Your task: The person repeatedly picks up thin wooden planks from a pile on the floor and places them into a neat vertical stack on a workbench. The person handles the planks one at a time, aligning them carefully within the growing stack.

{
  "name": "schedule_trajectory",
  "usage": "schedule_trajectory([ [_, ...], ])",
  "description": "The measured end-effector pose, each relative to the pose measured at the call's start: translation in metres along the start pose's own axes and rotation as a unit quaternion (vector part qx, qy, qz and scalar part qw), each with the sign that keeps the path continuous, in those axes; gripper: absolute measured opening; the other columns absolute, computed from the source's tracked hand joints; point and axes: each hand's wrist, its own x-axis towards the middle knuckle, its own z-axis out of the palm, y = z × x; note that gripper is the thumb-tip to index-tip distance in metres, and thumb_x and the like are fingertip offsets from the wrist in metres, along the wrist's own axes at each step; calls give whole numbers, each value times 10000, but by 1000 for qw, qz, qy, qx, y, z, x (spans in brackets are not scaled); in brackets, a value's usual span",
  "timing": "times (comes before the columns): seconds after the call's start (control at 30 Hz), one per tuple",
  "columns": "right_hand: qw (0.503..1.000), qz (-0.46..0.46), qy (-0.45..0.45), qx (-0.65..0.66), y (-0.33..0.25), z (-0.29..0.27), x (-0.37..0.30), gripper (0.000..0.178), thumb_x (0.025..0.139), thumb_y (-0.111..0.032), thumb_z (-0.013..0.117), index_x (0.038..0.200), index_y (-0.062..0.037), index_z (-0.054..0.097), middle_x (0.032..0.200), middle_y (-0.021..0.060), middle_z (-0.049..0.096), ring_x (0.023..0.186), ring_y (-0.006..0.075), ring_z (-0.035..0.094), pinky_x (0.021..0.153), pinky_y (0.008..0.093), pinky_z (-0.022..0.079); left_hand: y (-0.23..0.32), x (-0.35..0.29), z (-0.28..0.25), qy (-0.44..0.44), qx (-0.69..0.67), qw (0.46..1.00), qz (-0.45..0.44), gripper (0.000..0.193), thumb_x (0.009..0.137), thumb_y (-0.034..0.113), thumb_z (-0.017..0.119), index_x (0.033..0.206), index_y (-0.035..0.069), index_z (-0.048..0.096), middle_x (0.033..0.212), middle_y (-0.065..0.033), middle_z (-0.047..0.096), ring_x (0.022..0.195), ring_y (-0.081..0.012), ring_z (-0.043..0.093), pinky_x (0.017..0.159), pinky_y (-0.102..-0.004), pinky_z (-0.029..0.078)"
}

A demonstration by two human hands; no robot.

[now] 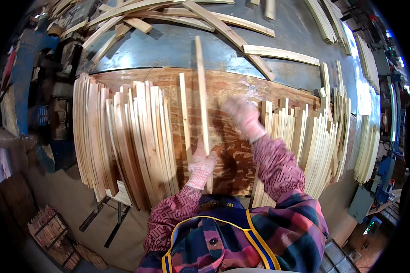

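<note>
My left hand (201, 169), in a pale pink glove, is closed around the lower part of a long narrow wood strip (202, 95). The strip's far end rises past the back edge of the plywood board (234, 168). Just left of it a shorter strip (184, 111) lies by itself. Smeared by motion, my gloved right hand (244, 117) is over the plywood, apart from the held strip; its fingers cannot be made out. To the left stands a dense row of strips (143, 136), and to the right, partly behind my right forearm, another row (314, 141).
Behind the plywood, loose boards (223, 29) lie crisscrossed on a grey metal surface (177, 54). One board (282, 53) points right, near more stacked strips (368, 150). Blue machinery (25, 82) is at far left, and a bundle of wood pieces (54, 234) at lower left.
</note>
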Motion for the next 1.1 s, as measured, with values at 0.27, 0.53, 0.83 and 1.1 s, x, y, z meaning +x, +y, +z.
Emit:
schedule_trajectory([
  [0.27, 829, 396, 381, 97, 165, -172, 165, 1121, 775, -651, 615, 1424, 178, 228, 1325, 306, 549, 1227, 394, 576, 1024, 454, 453, -29, -28, -12, 276, 450, 810, 257, 742, 751, 193, 775, 1442, 193, 505, 1403, -148, 503, 1195, -342, 548, 1014, -402, 459],
  [0.53, 779, 407, 413, 238, 79, -168, 184, 797, 686, -277, 845, 1313, 56, 482, 1197, 187, 639, 1056, 281, 656, 828, 413, 562, -91, 7, -51, 212, 452, 842, 206, 728, 817, 140, 682, 1491, 150, 406, 1115, -60, 549, 771, -221, 590, 619, -305, 524],
  [0.83, 931, 137, 254, -225, 43, -127, 184, 720, 825, -311, 709, 1453, -238, 364, 1121, 182, 683, 1102, 354, 660, 913, 475, 537, -38, -4, -38, 189, 508, 820, 182, 853, 747, 229, 720, 1513, 200, 344, 1245, -149, 481, 907, -348, 630, 742, -454, 554],
  [1.1, 861, -6, -102, 499, 40, -123, 156, 393, 930, -205, 655, 1185, 70, 538, 871, 161, 669, 679, 259, 685, 611, 399, 611, -37, -9, -35, 190, 528, 812, 160, 855, 751, 250, 719, 1514, 206, 336, 1237, -152, 494, 956, -353, 625, 731, -440, 570],
])
